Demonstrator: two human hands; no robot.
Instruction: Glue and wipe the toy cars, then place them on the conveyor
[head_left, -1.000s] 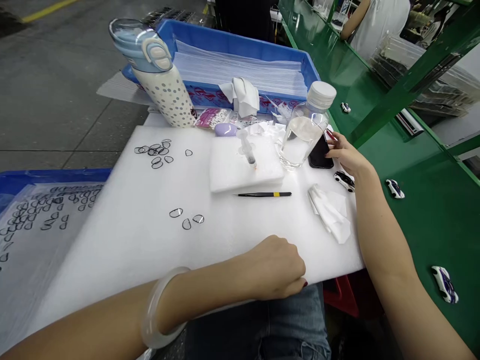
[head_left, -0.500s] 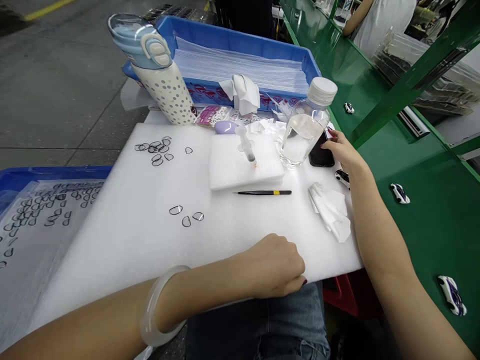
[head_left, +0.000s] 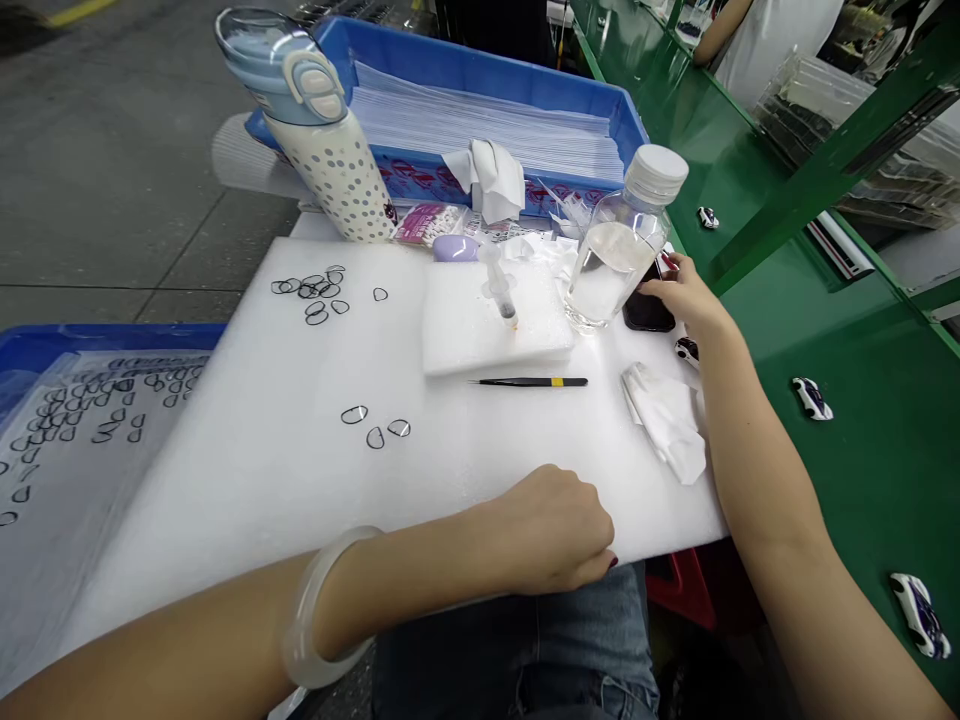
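My left hand rests at the near edge of the white foam board, curled into a loose fist, with nothing showing in it. Beyond the bottle, my right hand lies over a black phone; its thumb and fingers are apart, the fingertips partly hidden. A clear bottle with a white cap stands left of that hand. Black tweezers with a yellow band lie in front of a foam block holding a syringe. Small black rings are spread on the board's left part.
A blue bin of white sheets stands behind a spotted tumbler. At left, a lower blue tray carries many rings. Crumpled tissue lies at right. Toy cars sit on the green surface. A person is beyond.
The view has shifted slightly. My right hand stays by the phone, its fingers only slightly changed, and my left fist keeps its place on the board's edge.
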